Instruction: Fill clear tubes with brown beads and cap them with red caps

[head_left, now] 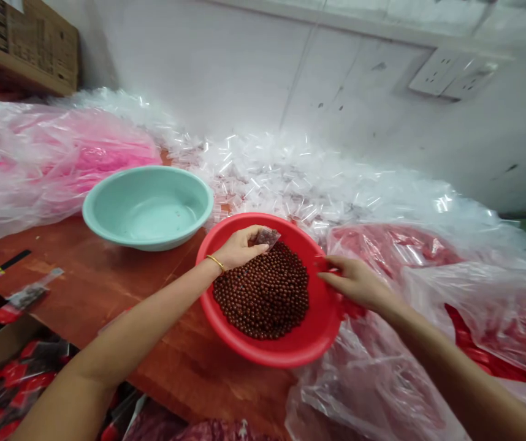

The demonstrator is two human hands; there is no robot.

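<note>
A red basin (263,358) holds a heap of small, shiny dark-brown beads (265,294). Over the far part of the heap, my left hand (240,246) is closed around a small clear plastic tube (268,237) with dark contents. A gold bracelet circles that wrist. At the basin's right rim is my right hand (352,282), its thumb and fingers drawn together. Something reddish shows at its blurred fingertips, against the red rim, and I cannot make out what it is.
A pale green basin (148,239) stands to the left. Clear plastic tubes (285,174) are piled along the wall. Plastic bags with red pieces (392,248) lie right; a pink-filled bag (92,153) lies left. Red-capped filled tubes (24,380) fill a box lower left.
</note>
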